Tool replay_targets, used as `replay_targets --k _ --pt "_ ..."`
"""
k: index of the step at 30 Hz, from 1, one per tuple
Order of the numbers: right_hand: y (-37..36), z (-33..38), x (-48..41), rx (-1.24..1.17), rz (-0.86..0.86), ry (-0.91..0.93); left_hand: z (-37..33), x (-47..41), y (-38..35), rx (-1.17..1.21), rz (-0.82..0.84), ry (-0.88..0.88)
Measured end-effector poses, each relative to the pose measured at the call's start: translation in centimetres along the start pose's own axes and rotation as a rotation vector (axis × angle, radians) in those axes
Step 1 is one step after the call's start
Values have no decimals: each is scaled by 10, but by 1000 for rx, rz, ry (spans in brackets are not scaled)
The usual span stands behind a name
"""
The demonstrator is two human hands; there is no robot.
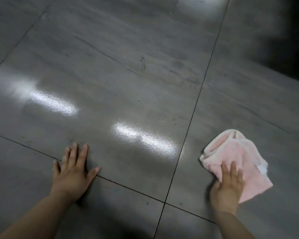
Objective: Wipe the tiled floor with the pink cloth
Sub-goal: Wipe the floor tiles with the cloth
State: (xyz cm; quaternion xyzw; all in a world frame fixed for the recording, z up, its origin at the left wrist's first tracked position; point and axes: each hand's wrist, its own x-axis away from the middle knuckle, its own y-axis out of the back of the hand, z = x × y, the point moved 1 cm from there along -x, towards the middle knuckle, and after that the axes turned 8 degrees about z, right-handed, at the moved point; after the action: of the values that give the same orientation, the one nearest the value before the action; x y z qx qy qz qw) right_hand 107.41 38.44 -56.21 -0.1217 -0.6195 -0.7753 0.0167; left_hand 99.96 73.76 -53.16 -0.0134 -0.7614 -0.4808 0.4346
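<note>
A crumpled pink cloth [235,157] lies on the grey tiled floor [121,69] at the lower right. My right hand [227,187] presses flat on the cloth's near edge, fingers spread over it, and looks motion-blurred. My left hand [72,171] rests flat on the bare floor at the lower left, fingers apart, holding nothing, across a dark grout line.
Large glossy grey tiles with dark grout lines fill the view, with bright light reflections on them. A small dark smudge [142,62] marks the tile further ahead. A dark shadowed area [297,40] lies at the upper right.
</note>
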Motion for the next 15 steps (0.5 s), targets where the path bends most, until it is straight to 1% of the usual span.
replay_targets --k 1,2,3,4,6,8,10,11,12,13,15 --pt "-4 22 3 0 25 -36 0 -1 0 -2 -4 0" --pt "-12 47 11 43 27 12 -1 -2 0 4 -14 0" --pt "-21 73 25 97 4 116 -1 -2 1 21 -27 -5" --pt "-34 96 40 147 -10 264 -3 -3 1 46 -53 -21" --pt "-49 133 68 214 31 597 -6 -5 2 96 -131 -39" --pt "-54 137 65 264 117 792 -13 -14 3 139 -178 -78" --pt "-42 117 28 274 184 861 -23 -27 7 169 -183 -83" --pt "-32 100 2 257 171 832 -27 -34 7 172 -172 -67" --pt "-23 81 -28 239 110 745 -29 -39 7 164 -150 -48" --pt "-12 61 -62 200 56 622 -30 -42 6 160 -130 -26" --pt "21 45 -118 72 57 262 -29 -43 2 179 -142 -15"
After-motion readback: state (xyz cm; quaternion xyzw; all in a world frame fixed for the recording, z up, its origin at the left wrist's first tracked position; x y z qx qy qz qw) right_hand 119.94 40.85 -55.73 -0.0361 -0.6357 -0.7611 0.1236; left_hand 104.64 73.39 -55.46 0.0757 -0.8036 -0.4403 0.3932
